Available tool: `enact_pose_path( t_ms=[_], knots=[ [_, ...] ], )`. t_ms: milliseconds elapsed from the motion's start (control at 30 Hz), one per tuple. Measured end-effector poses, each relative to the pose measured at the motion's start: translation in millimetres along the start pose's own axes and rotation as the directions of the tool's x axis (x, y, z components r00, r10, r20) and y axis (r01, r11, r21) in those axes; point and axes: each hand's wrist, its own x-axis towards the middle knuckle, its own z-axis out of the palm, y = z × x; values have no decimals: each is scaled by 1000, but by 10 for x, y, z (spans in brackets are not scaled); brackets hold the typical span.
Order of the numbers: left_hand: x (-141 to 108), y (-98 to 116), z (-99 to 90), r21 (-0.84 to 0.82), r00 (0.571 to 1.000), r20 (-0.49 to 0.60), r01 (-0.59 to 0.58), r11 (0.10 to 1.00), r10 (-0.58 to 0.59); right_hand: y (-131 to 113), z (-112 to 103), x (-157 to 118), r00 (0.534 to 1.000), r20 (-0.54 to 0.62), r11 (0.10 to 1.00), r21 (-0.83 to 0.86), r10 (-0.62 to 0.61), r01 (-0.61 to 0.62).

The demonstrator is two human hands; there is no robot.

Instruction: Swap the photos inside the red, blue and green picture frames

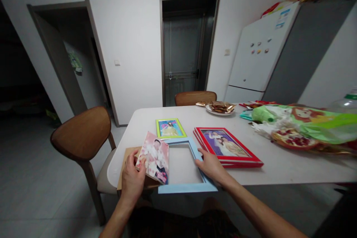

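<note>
My left hand is closed on the left edge of a pink photo print, which is tilted up over the left side of a light blue picture frame. Fingers of my right hand grip the right side of that frame, and the white tabletop shows through its opening. Under my left hand lies a brown backing board, partly hidden by the hand and print. A yellow-green picture frame with a photo lies just beyond. To the right, red picture frames are stacked, the top one holding a photo.
The white table also bears a plate of gold packets, a green plastic bag and a cut pomegranate. One wooden chair stands left, another chair behind. A fridge is at the back right.
</note>
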Motion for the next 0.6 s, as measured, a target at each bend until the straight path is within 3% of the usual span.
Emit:
enact_pose_path(
  t_ms=[167,367,500,600],
  knots=[
    [-167,-332,-31,167,992,119,28,985,-49,40,97,-38,996,28,980,-176,-84,88],
    [-240,-316,-45,421,980,201,-91,902,5,-9,93,-75,995,30,963,-250,-98,102],
    [-240,-304,-60,491,977,213,-132,861,28,-150,102,-113,981,-29,966,-186,-190,181],
    [-241,-294,-42,441,973,222,-164,882,70,-339,182,-115,976,-30,977,-13,-215,215]
  ],
)
